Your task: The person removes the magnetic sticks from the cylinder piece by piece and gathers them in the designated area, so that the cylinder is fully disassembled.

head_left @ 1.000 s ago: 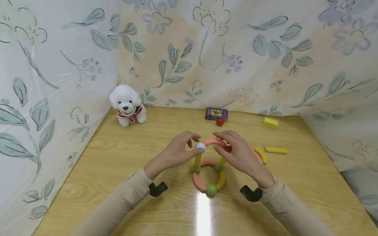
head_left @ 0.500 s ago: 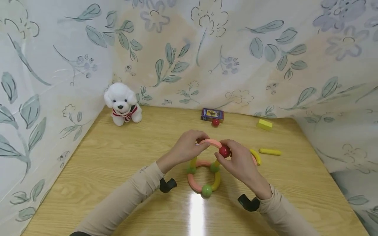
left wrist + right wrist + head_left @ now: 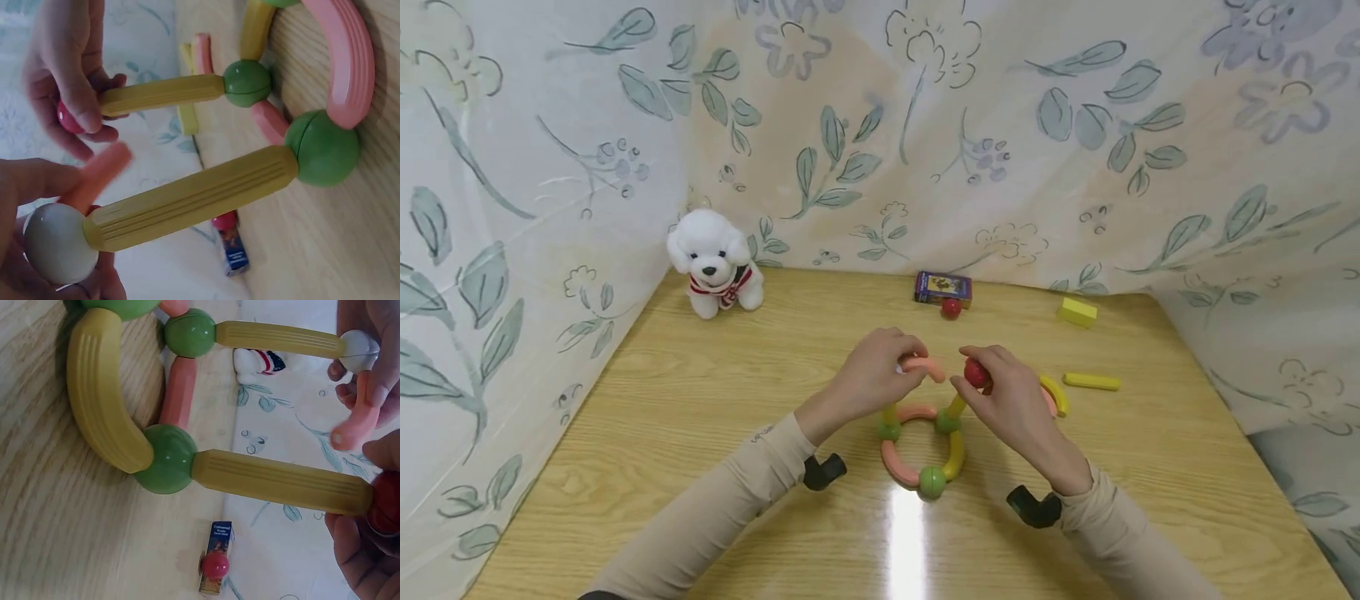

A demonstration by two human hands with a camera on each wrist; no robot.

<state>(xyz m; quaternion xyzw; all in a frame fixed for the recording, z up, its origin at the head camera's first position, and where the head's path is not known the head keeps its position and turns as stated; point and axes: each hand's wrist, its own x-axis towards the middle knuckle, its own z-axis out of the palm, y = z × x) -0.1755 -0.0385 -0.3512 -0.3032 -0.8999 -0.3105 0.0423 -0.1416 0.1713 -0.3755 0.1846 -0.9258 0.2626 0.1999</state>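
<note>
L hand part-closed, pinching pink curved pc at white ball, pc's tip apart from red ball. R hand has fingers curled round red ball, atop yellow rod. Ring base approx mid-tabletop; toy dog nr far L corner, yellow block nr far R.

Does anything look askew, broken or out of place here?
One thing: the pink curved piece in the left hand stops short of the red ball, leaving a gap, so that end looks loose. No spill or damage shows.
</note>
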